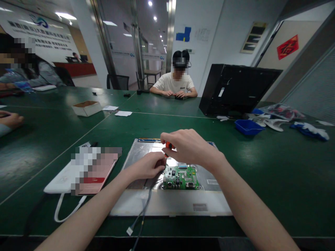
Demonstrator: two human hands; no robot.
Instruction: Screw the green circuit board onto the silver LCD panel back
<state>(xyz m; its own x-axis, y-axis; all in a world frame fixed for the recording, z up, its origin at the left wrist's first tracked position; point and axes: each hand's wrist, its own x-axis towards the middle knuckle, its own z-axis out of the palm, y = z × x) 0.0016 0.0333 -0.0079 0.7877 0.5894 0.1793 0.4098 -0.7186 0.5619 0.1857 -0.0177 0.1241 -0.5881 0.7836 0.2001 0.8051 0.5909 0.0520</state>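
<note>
My right hand (187,146) is closed around the red-orange handle of a screwdriver (169,145), held upright with its lower end pointing down. Its tip is hidden behind my fingers near the upper left corner of a green circuit board (180,177). My left hand (150,164) is pinched close beside the screwdriver's lower end; what its fingers hold is hidden. Under both hands lies a flat silver display panel (172,204), with the board on its back. A grey cable (148,202) runs from near my left hand over the panel's front edge, ending in a white connector (129,230).
Left of the panel lie a white power bank (61,174) and a pinkish phone-like slab (101,174). Farther off are an open box (87,108), a blue tray (248,128), a black monitor housing (238,89) and gloves (310,130). A person (174,82) sits opposite; another's hand (10,119) rests at left.
</note>
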